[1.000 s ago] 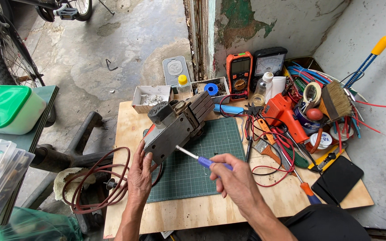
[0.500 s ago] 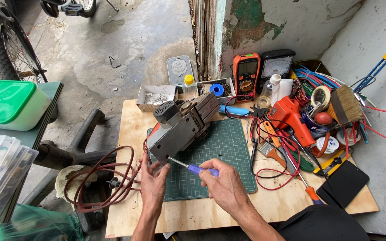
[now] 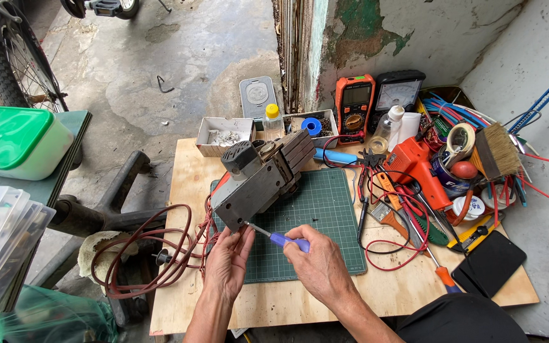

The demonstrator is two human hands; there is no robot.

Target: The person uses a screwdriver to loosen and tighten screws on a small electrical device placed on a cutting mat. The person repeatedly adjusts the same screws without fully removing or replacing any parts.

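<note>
Holding the blue-handled screwdriver point(image 3: 273, 236) in your right hand point(image 3: 321, 269), you have the fingers curled tight around its handle and the thin metal shaft aimed toward ten o'clock, its tip meeting the lower near corner of the grey metal power tool point(image 3: 263, 175). Your left hand point(image 3: 228, 263) stands at eight o'clock of that corner, fingers held together and pointing up, fingertips touching the tool's underside edge and holding nothing. Both forearms come in from six o'clock.

The tool lies tilted across the far left part of the dark green cutting mat point(image 3: 316, 225), its dark red cord point(image 3: 141, 254) coiling off the left edge of the pale plywood board point(image 3: 382, 289). Bare mat lies open at three o'clock of your right hand; beyond it, red and black test leads point(image 3: 394, 219) and an orange-handled screwdriver point(image 3: 438, 270) crowd the board's right side. The near board edge sits just under your wrists.

Compared with half a second earlier, your hands sit closer together below the tool, and the screwdriver tip remains at the same corner.
</note>
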